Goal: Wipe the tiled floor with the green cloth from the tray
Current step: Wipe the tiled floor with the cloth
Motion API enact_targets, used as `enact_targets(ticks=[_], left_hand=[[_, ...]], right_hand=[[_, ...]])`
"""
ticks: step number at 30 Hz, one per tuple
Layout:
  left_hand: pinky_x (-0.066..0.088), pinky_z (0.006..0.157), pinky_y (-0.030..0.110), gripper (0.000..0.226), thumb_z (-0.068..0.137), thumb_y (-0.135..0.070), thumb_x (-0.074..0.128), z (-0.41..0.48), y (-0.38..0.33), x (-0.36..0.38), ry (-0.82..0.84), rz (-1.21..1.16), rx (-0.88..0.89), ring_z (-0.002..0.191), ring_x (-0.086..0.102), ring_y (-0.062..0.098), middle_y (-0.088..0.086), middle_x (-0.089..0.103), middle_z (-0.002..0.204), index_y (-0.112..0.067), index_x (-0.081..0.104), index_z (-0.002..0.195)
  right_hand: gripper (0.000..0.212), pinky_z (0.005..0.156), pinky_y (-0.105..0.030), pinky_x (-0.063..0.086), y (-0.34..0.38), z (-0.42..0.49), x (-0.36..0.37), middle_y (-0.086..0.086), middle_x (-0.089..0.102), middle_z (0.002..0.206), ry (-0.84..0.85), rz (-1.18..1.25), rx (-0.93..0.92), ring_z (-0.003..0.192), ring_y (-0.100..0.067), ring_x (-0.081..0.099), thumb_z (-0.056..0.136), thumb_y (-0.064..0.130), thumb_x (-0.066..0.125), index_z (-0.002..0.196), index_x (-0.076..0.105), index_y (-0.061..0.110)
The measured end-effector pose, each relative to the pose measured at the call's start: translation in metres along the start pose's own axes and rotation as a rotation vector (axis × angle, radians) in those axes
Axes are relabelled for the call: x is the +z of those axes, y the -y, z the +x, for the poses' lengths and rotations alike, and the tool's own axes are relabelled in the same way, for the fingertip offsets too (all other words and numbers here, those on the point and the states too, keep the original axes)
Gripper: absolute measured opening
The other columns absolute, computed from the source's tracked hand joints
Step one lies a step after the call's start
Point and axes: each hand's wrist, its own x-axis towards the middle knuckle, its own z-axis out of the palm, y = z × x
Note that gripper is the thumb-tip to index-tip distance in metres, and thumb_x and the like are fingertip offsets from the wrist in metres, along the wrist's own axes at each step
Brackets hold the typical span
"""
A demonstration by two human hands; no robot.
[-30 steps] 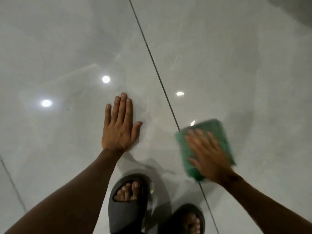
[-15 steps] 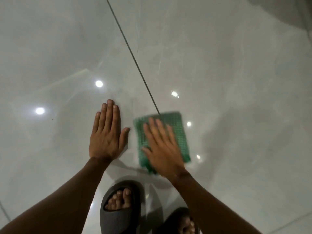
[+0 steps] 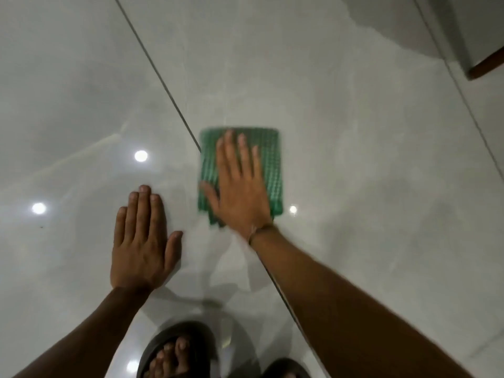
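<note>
Pressing green cloth (image 3: pixel 268 165) flat, right hand (image 3: pixel 240 192) beside grout line (image 3: pixel 163 75).

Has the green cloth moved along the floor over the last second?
Yes. The green cloth under the right hand slid left, then forward: it lay beside the braced left hand half a second ago and now sits ahead of it, against the grout line.

We see a glossy, smooth tiled floor (image 3: pixel 354 159) mirroring lamps, a green cloth (image 3: pixel 272 165) with a waffled weave, and matt dark sandals (image 3: pixel 163 347).
</note>
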Motion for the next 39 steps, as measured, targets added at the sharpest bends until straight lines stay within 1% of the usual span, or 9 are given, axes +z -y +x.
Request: enact_targets(ticks=[3,7,10,14,17,22,26,32,39], left_hand=[[0.019,0.142,0.064,0.089,0.11,-0.055,0.03,0.001,-0.001,-0.002,0.005,0.003,-0.002,0.178,0.009,0.042,0.022,0.006,0.19,0.001,0.014,0.178],[0.015,0.143,0.063,0.09,0.111,-0.057,0.026,0.0,0.002,0.001,0.028,0.01,-0.007,0.179,0.004,0.04,0.02,0.0,0.191,-0.001,0.009,0.179],[0.01,0.145,0.06,0.09,0.111,-0.057,0.025,0.0,0.0,0.004,0.029,0.017,0.006,0.179,-0.001,0.037,0.017,-0.005,0.191,-0.004,0.004,0.18],[0.01,0.144,0.061,0.089,0.111,-0.058,0.023,0.0,0.001,0.002,0.023,0.01,0.011,0.179,-0.002,0.036,0.016,-0.006,0.191,-0.005,0.003,0.18],[0.012,0.143,0.063,0.09,0.11,-0.058,0.022,0.001,-0.001,0.0,0.019,0.01,-0.001,0.179,-0.002,0.036,0.017,-0.005,0.191,-0.005,0.004,0.18],[0.012,0.144,0.062,0.089,0.111,-0.057,0.023,0.002,-0.003,-0.003,0.031,-0.003,0.001,0.179,0.0,0.038,0.02,-0.003,0.191,-0.004,0.003,0.18],[0.008,0.144,0.062,0.086,0.112,-0.053,0.022,-0.001,-0.002,0.001,0.039,-0.037,0.013,0.179,-0.003,0.036,0.017,-0.006,0.191,-0.006,0.0,0.18],[0.002,0.145,0.059,0.084,0.112,-0.055,0.027,0.032,-0.046,-0.004,0.014,-0.071,0.255,0.18,0.002,0.033,0.013,-0.001,0.192,-0.012,0.007,0.182],[0.015,0.143,0.063,0.078,0.115,-0.054,0.026,0.067,-0.105,0.007,-0.004,0.05,0.459,0.179,0.011,0.037,0.015,0.009,0.191,-0.014,0.013,0.182]], right_hand=[[0.089,0.138,-0.06,0.013,-0.006,-0.129,0.016,-0.01,0.003,0.188,0.118,0.017,-0.266,0.175,-0.031,-0.001,0.111,0.064,0.039,0.178,0.011,0.012],[0.083,0.13,-0.075,0.024,-0.129,-0.224,-0.004,-0.006,0.004,0.188,0.145,-0.095,-0.014,0.173,-0.038,0.015,0.108,0.058,0.04,0.179,0.01,0.025],[0.079,0.131,-0.077,0.017,-0.199,-0.161,-0.024,-0.021,0.01,0.185,0.105,-0.126,0.29,0.17,-0.05,0.015,0.11,0.06,0.029,0.179,0.013,0.024],[0.081,0.134,-0.074,0.012,-0.158,-0.03,-0.034,-0.024,0.008,0.185,-0.025,-0.105,0.471,0.171,-0.05,0.008,0.113,0.066,0.017,0.179,0.009,0.021],[0.08,0.136,-0.072,0.005,-0.088,-0.009,-0.022,-0.019,0.006,0.186,-0.036,-0.045,0.294,0.171,-0.05,0.005,0.112,0.067,0.02,0.179,0.011,0.024],[0.075,0.138,-0.067,-0.003,-0.066,-0.167,0.012,-0.011,0.0,0.188,0.108,-0.063,-0.192,0.174,-0.04,-0.001,0.113,0.056,0.033,0.179,0.006,0.03],[0.078,0.132,-0.077,0.02,-0.158,-0.234,-0.009,-0.017,0.012,0.185,0.177,-0.145,0.078,0.172,-0.046,0.006,0.109,0.045,0.039,0.179,0.008,0.03],[0.084,0.135,-0.07,0.014,-0.173,-0.077,-0.031,-0.026,0.011,0.184,-0.056,-0.053,0.654,0.171,-0.048,0.012,0.112,0.059,0.021,0.177,0.011,0.007],[0.077,0.137,-0.07,0.007,-0.085,-0.186,0.011,-0.012,-0.001,0.188,0.069,-0.063,-0.072,0.174,-0.041,-0.001,0.114,0.061,0.034,0.179,0.007,0.031]])
